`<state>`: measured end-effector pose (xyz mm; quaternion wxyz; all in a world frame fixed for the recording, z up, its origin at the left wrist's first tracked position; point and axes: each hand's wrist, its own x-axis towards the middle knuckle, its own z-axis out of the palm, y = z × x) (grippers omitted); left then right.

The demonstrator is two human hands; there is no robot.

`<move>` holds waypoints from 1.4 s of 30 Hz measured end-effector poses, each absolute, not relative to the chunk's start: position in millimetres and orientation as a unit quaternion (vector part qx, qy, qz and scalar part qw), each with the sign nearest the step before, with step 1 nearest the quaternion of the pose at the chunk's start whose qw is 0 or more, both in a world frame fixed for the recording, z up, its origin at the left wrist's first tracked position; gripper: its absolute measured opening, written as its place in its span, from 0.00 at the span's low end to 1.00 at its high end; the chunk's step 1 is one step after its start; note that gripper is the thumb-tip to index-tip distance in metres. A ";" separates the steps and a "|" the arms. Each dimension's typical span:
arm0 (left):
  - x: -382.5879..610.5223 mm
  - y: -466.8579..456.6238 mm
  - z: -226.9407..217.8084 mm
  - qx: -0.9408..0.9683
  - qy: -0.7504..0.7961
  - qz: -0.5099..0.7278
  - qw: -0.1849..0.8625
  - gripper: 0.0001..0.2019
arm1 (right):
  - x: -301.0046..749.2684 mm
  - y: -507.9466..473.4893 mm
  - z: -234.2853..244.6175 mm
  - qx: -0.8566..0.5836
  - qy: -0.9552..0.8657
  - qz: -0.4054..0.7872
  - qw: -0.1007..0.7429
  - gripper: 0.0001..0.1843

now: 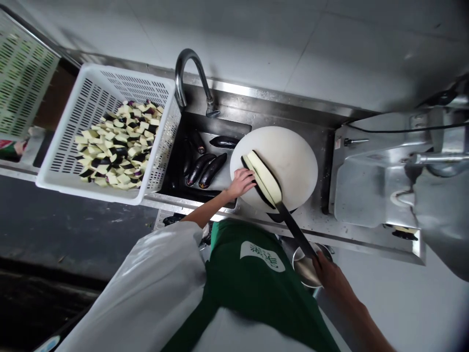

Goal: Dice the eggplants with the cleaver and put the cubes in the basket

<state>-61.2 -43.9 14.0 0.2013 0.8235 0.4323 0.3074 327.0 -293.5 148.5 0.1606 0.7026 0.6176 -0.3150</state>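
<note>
A cut eggplant (269, 181) lies on a round white cutting board (298, 156), its pale flesh facing up and dark skin along the edges. It is split lengthwise, the pieces side by side. My left hand (242, 183) grips its left side with bent fingers. In my right hand (328, 271) is the handle of a long, dark-bladed knife (296, 232). The blade's tip meets the near end of the eggplant, or lies just over it; I cannot tell which. Whole eggplants (213, 170) lie in the sink left of the board.
A white plastic basket (51, 161) of eggplant chunks (117, 146) stands left of the sink. Behind the sink rises a curved faucet (194, 56). A metal machine (361, 190) stands at the right. Below the counter edge is a metal pot (306, 269).
</note>
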 end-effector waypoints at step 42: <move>-55.4 -29.4 10.9 0.762 0.547 0.325 0.122 0.14 | 248.6 -265.7 197.4 0.678 0.598 -0.320 0.284 0.17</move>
